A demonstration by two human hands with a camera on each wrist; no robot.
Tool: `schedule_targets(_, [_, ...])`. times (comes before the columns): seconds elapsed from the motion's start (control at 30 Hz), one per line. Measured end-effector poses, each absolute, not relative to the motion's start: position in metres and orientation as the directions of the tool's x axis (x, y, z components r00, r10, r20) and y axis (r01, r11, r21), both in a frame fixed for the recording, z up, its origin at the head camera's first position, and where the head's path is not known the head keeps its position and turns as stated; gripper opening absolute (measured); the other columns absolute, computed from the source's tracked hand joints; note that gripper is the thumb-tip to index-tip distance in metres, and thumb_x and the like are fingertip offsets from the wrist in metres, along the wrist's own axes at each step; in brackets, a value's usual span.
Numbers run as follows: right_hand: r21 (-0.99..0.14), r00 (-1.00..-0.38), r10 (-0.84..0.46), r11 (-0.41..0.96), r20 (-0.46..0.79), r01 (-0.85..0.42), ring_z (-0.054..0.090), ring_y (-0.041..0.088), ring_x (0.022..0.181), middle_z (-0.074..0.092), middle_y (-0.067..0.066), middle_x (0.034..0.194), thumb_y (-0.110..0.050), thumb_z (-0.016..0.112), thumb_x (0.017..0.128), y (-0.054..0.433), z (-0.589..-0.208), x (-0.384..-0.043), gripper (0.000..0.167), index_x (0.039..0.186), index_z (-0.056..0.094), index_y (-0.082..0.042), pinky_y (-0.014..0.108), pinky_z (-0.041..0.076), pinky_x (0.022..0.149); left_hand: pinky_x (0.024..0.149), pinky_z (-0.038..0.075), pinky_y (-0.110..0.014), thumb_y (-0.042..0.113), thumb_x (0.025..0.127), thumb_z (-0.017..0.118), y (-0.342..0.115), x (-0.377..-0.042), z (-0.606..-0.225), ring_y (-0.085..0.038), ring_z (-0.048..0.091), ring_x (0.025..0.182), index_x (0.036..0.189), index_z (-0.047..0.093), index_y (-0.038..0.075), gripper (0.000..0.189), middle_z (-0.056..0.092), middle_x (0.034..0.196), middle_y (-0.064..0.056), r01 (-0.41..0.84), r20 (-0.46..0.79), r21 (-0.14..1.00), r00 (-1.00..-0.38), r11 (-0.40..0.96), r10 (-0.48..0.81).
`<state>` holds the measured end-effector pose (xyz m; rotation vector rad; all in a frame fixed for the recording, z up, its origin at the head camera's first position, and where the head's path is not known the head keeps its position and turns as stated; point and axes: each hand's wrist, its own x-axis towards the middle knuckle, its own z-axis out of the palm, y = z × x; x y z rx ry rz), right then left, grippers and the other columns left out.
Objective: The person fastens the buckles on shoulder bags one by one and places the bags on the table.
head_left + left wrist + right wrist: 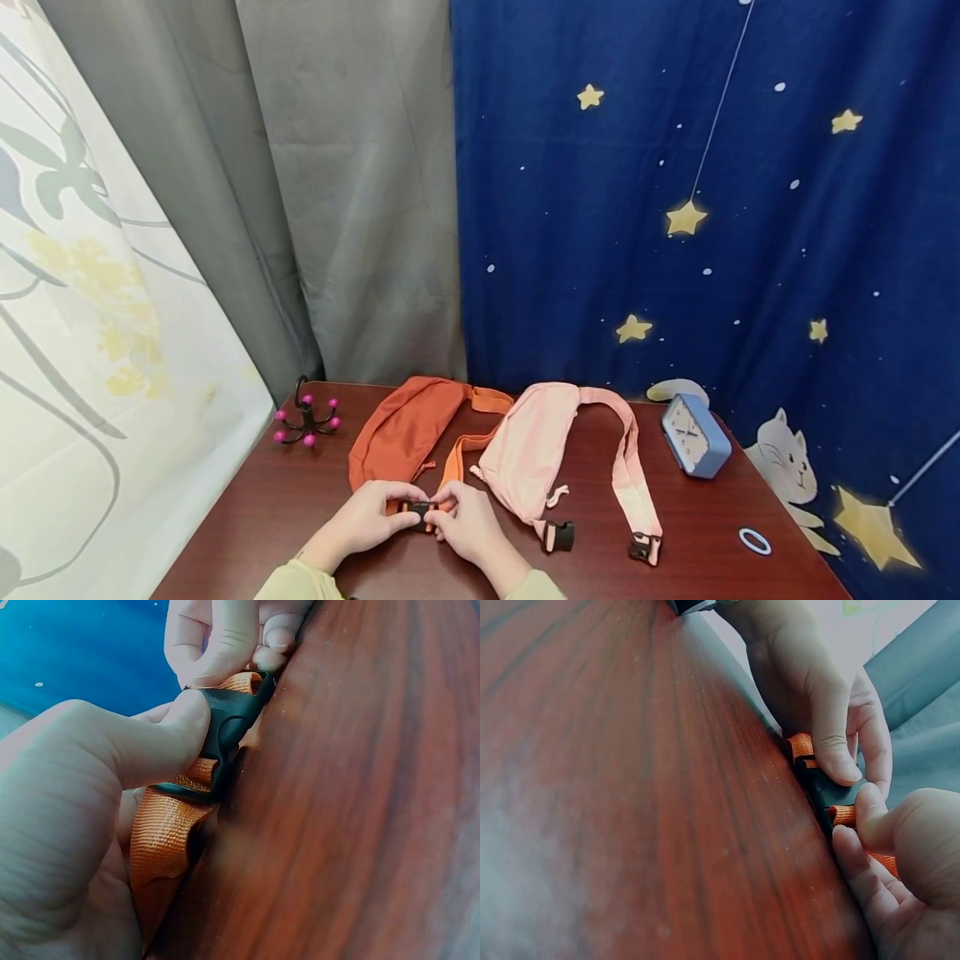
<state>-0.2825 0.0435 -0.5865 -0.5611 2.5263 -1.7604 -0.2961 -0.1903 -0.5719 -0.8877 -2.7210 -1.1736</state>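
A black side-release buckle (pixel 226 716) on an orange strap (pixel 161 829) is between my two hands, its two halves joined. My left hand (pixel 371 518) pinches the buckle, thumb across its top face. At the other end, my right hand (pixel 471 523) pinches the orange webbing where it comes out of the buckle, with thumb and fingertips close against the black plastic in the right wrist view. Behind the hands lies the rust-orange waist bag (pixel 408 425) that this strap belongs to. Part of its strap runs under the pink bag.
Right of the hands lies a pink waist bag (pixel 536 446), its black buckle halves (pixel 558 536) apart. A blue clock (pixel 697 435) stands at the back right, near a light-blue ring (pixel 754 542). At the back left is a black hook rack (pixel 307 423) with pink tips. Curtains (pixel 360 208) hang behind the table.
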Motion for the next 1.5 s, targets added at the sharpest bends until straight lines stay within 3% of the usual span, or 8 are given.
schedule_targets(0.27, [-0.911,-0.933,-0.307,0.3,0.189,-0.283,0.07,0.005,0.058,0.075,0.0,0.08,-0.013,0.086,0.095,0.046,-0.584,-0.28,0.015,0.101,0.072,-0.011,0.022,0.059,0.057,0.094,0.057,-0.029,0.034,0.098,0.085,-0.19,-0.295,-0.571,-0.001,0.07,0.107,0.116,0.081,0.034,0.018,0.08,0.112,0.017,0.53,0.265,0.648,-0.83,0.547,0.49])
schedule_targets(0.6, [-0.905,-0.935,-0.3,0.316,0.19,-0.286,0.07,0.004,0.06,0.071,-0.006,0.08,-0.015,0.085,0.096,0.05,-0.584,-0.276,0.016,0.106,0.073,-0.012,0.021,0.059,0.059,0.093,0.057,-0.028,0.036,0.099,0.084,-0.187,-0.291,-0.571,0.002,0.069,0.105,0.115,0.081,0.033,0.017,0.08,0.111,0.017,0.554,0.289,0.639,-0.816,0.534,0.5])
schedule_targets(0.97, [-0.896,-0.919,-0.338,0.316,0.201,-0.312,0.069,0.0,0.065,0.074,-0.004,0.093,-0.022,0.082,0.101,0.054,-0.58,-0.276,0.018,0.114,0.074,-0.015,0.021,0.057,0.06,0.088,0.057,-0.025,0.042,0.101,0.08,-0.184,-0.293,-0.571,0.004,0.067,0.097,0.111,0.08,0.034,0.013,0.078,0.106,0.02,0.57,0.31,0.636,-0.806,0.521,0.504])
schedule_targets(1.2, [-0.804,-0.886,-0.366,0.413,0.283,-0.427,0.063,-0.004,0.076,0.075,0.006,0.115,-0.034,0.076,0.105,0.06,-0.566,-0.276,0.025,0.122,0.073,-0.016,0.019,0.055,0.069,0.076,0.059,-0.025,0.035,0.101,0.081,-0.178,-0.294,-0.565,0.001,0.067,0.084,0.114,0.079,0.026,0.016,0.074,0.098,0.017,0.62,0.413,0.614,-0.78,0.489,0.47])
schedule_targets(1.37, [-0.753,-0.871,-0.379,0.459,0.314,-0.471,0.064,-0.004,0.079,0.075,0.009,0.12,-0.04,0.073,0.107,0.077,-0.548,-0.275,0.033,0.127,0.072,-0.015,0.02,0.056,0.073,0.077,0.06,-0.027,0.029,0.101,0.082,-0.162,-0.292,-0.555,-0.004,0.068,0.087,0.119,0.08,0.02,0.02,0.077,0.103,0.01,0.671,0.506,0.551,-0.742,0.497,0.441])
schedule_targets(1.5, [-0.72,-0.856,-0.385,0.477,0.344,-0.504,0.066,-0.003,0.08,0.076,0.011,0.12,-0.037,0.072,0.108,0.102,-0.539,-0.276,0.033,0.129,0.072,-0.012,0.021,0.057,0.073,0.076,0.057,-0.025,0.031,0.101,0.083,-0.14,-0.288,-0.549,-0.01,0.067,0.084,0.12,0.08,0.022,0.022,0.077,0.101,0.005,0.711,0.55,0.489,-0.701,0.505,0.454])
